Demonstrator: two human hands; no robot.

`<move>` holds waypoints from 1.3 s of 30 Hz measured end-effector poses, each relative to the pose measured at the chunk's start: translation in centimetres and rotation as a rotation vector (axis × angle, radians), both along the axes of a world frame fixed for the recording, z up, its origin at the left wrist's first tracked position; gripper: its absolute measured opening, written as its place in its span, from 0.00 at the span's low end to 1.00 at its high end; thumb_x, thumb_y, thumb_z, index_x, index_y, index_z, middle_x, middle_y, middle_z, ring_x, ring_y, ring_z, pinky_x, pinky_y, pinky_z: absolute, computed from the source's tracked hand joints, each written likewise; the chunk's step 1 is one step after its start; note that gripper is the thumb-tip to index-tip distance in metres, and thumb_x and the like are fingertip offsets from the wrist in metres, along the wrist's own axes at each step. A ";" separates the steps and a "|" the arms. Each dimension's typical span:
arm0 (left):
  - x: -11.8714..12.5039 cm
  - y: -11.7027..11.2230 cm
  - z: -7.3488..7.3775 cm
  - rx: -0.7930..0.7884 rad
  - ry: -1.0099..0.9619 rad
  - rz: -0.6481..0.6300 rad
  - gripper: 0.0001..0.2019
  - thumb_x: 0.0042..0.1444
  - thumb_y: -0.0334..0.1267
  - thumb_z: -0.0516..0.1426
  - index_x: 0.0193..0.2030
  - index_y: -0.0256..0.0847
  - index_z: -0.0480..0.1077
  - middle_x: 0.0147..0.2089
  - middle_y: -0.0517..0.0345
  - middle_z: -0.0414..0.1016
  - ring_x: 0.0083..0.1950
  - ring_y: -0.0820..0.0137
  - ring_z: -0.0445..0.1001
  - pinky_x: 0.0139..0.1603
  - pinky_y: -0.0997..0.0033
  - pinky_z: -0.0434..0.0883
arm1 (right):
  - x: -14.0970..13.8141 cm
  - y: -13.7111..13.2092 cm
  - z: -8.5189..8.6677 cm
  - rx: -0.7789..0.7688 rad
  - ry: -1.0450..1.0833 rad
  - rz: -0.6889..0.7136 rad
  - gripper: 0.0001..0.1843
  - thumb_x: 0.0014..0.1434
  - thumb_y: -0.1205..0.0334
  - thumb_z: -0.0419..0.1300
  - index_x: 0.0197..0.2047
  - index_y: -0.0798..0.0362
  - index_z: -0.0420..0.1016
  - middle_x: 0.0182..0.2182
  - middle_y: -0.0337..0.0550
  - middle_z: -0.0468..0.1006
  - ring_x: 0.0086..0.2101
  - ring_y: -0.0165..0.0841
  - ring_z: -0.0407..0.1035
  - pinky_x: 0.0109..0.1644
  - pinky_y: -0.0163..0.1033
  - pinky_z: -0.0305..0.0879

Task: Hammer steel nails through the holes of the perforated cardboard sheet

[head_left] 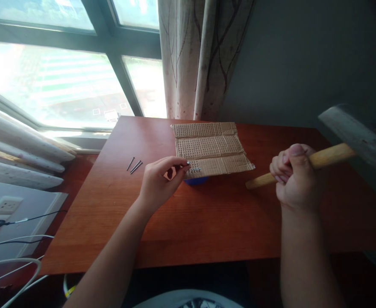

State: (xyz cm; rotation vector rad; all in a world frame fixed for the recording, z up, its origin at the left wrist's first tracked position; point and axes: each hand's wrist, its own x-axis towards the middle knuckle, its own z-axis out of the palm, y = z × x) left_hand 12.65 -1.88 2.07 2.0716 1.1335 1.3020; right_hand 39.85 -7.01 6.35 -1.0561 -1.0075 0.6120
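Observation:
My left hand [160, 177] pinches a nail [188, 162] between thumb and forefinger; only its head shows. The fingers are at the near left corner of a piece of cardboard [229, 164] with rows of small holes. Several nail heads [194, 170] stand close together in the cardboard beside the fingertips. Raised at the right, my right hand [295, 175] is wrapped round the wooden handle of a hammer [333, 156]. The hammer's metal head is up and to the right, slightly blurred, apart from the cardboard. Under the cardboard's near edge, part of a blue object [196, 181] shows.
Three loose nails [136, 167] lie left of the cardboard on the reddish wooden table [213, 226]. Beyond the table are a window [63, 85], a curtain [188, 64] and a dark wall. A wall socket [7, 205] and cables [18, 241] are at the lower left.

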 end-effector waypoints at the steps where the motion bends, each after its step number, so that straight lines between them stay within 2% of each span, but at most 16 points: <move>1: 0.0 0.0 0.0 0.000 0.002 0.001 0.02 0.56 0.33 0.63 0.35 0.39 0.77 0.25 0.63 0.73 0.23 0.79 0.65 0.26 0.78 0.66 | 0.0 0.0 0.0 0.001 0.004 -0.001 0.25 0.60 0.48 0.65 0.21 0.50 0.59 0.13 0.28 0.51 0.13 0.22 0.44 0.16 0.36 0.37; 9: 0.0 0.0 0.0 0.040 0.030 -0.022 0.01 0.56 0.32 0.62 0.35 0.40 0.76 0.25 0.63 0.73 0.23 0.78 0.64 0.26 0.78 0.66 | 0.0 0.0 -0.2 -0.008 0.002 0.000 0.24 0.61 0.52 0.65 0.20 0.50 0.59 0.13 0.29 0.51 0.14 0.22 0.44 0.16 0.35 0.37; 15: 0.0 0.0 -0.3 0.029 0.021 -0.035 0.01 0.56 0.31 0.62 0.36 0.40 0.76 0.26 0.63 0.74 0.24 0.78 0.64 0.25 0.77 0.65 | -0.3 0.0 -0.3 -0.040 -0.050 -0.001 0.23 0.62 0.49 0.64 0.22 0.50 0.61 0.14 0.28 0.52 0.14 0.22 0.46 0.16 0.33 0.40; 19: 0.1 0.0 -0.4 0.025 0.018 -0.030 0.02 0.56 0.32 0.61 0.35 0.41 0.76 0.28 0.61 0.76 0.25 0.77 0.67 0.25 0.77 0.65 | -1.0 -0.2 0.0 -0.162 -0.176 0.108 0.22 0.64 0.47 0.62 0.24 0.51 0.65 0.16 0.30 0.55 0.16 0.24 0.49 0.18 0.33 0.43; 23: 0.2 0.0 -0.3 0.022 0.019 -0.025 0.02 0.57 0.32 0.61 0.35 0.41 0.76 0.29 0.61 0.77 0.26 0.76 0.70 0.26 0.77 0.66 | -1.8 -0.7 0.2 -0.348 -0.336 0.185 0.16 0.57 0.48 0.68 0.30 0.51 0.73 0.20 0.33 0.64 0.21 0.27 0.57 0.22 0.33 0.53; 26: 0.2 0.1 -0.3 0.028 0.017 -0.038 0.03 0.56 0.30 0.61 0.35 0.41 0.76 0.29 0.61 0.77 0.27 0.76 0.71 0.27 0.77 0.67 | -2.1 -0.8 0.5 -0.398 -0.461 0.291 0.12 0.56 0.51 0.69 0.35 0.50 0.76 0.25 0.36 0.70 0.26 0.30 0.63 0.26 0.34 0.58; 30: 0.2 0.1 -0.4 0.024 0.026 -0.040 0.03 0.57 0.31 0.61 0.35 0.41 0.77 0.29 0.61 0.77 0.27 0.75 0.72 0.27 0.76 0.67 | -2.5 -0.6 1.7 -0.423 -0.694 0.388 0.13 0.63 0.52 0.63 0.31 0.50 0.73 0.23 0.35 0.69 0.24 0.29 0.61 0.25 0.34 0.53; 35: 0.1 0.2 -0.6 0.018 0.034 -0.052 0.03 0.57 0.33 0.61 0.36 0.42 0.77 0.30 0.60 0.78 0.28 0.74 0.73 0.27 0.76 0.68 | -3.8 0.0 4.1 -0.391 -1.043 0.308 0.19 0.67 0.53 0.57 0.26 0.50 0.64 0.20 0.33 0.66 0.22 0.28 0.59 0.26 0.37 0.48; 39: 0.1 0.3 -0.7 0.025 0.055 -0.053 0.03 0.57 0.33 0.61 0.36 0.42 0.77 0.30 0.60 0.78 0.28 0.74 0.72 0.27 0.75 0.67 | -5.0 0.3 5.6 -0.344 -1.123 0.291 0.20 0.68 0.54 0.56 0.26 0.50 0.61 0.19 0.34 0.66 0.21 0.28 0.59 0.26 0.38 0.47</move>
